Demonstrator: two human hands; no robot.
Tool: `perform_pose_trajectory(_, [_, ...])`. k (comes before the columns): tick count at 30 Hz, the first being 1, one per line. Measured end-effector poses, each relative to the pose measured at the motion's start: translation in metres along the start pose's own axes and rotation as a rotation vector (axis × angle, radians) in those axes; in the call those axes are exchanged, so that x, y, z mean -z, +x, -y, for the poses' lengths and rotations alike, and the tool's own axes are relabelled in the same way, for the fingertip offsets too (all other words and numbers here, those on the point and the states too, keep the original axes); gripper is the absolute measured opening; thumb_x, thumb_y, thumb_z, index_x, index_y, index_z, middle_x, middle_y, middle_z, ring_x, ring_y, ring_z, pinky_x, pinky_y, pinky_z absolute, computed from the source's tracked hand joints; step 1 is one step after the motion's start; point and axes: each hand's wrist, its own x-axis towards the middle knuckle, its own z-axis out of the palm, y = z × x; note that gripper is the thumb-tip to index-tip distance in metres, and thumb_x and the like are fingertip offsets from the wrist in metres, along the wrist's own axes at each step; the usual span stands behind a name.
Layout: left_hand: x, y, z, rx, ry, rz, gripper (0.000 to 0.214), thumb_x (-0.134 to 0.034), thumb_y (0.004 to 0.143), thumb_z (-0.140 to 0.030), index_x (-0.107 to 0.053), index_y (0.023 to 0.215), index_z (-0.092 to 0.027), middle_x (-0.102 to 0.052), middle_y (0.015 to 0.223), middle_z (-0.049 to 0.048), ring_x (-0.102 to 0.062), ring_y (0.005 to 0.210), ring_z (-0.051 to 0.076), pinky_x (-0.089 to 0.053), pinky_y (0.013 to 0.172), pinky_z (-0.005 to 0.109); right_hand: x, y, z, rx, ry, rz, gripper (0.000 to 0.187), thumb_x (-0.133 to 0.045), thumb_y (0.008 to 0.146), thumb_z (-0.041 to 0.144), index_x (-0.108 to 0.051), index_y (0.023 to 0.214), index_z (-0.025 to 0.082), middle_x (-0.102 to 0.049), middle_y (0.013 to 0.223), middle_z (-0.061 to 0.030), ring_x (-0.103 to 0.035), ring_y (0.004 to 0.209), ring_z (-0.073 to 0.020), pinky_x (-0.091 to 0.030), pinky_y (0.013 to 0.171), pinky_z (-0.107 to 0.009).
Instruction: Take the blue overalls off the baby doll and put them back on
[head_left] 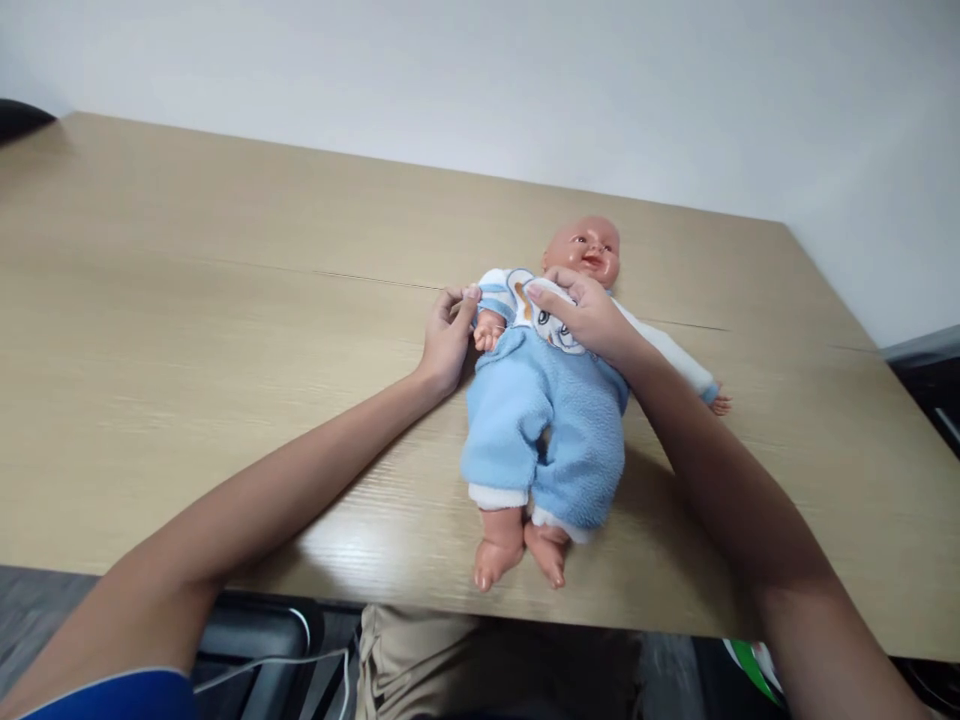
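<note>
One table, pale wood-grain top (247, 440), lying beneath and around the landmark piece.

One doll, bald, pinkish plastic, in blue-and-white clothing (559, 390). It lies face up, its bare feet (499, 555) toward the table's near edge.

One garment, fleecy light blue with white ankle bands (581, 430), covering the doll's legs and lower body. Handling, as a judgement: the cloth seems best worked in small, even pulls, one hand steadying the doll's chest while the other straightens the fabric, without bending the plastic limbs.

Two bare hands, the doll's upper body between them. The right hand (581, 308) rests over the doll's chest, just below the chin, fingers curled and touching the white cloth; how firmly they grasp cannot be told. The left hand (450, 335) stands at the doll's opposite side, thumb and fingertips drawn together at a sleeve edge; whether cloth is nipped between them cannot be told.

One sleeve, white and light blue, bunched (495, 292), on the doll's bent arm, beside the left hand.

One patch, white animal face with orange-brown ear (555, 328), on the doll's chest, partly under the right hand.

One small plastic hand (489, 332), protruding below the doll's bunched sleeve.
</note>
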Motion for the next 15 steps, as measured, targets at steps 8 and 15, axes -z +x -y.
perform_pose_trajectory(8, [0.004,-0.005,-0.009,0.180,-0.201,-0.005,0.030,-0.090,0.108,-0.034,-0.067,0.091,-0.024,-0.063,0.091,-0.0012,-0.061,0.083,0.015,-0.054,0.079,0.025,0.008,0.003,-0.019,0.087,0.062,-0.020,0.080,-0.093,0.087,0.102,-0.060,0.088,0.029,-0.059,0.082,0.0016,-0.057,0.079,-0.0184,-0.050,0.068,-0.031])
perform_pose_trajectory(15, [0.002,-0.007,-0.023,0.343,-0.282,-0.035,0.020,-0.080,0.120,-0.030,-0.072,0.103,-0.022,-0.076,0.101,0.0006,-0.071,0.091,0.013,-0.059,0.089,0.022,0.001,-0.002,-0.017,0.156,-0.070,0.010,0.077,-0.081,0.097,0.103,-0.062,0.091,0.028,-0.061,0.080,0.0021,-0.055,0.075,-0.0185,-0.053,0.075,-0.035])
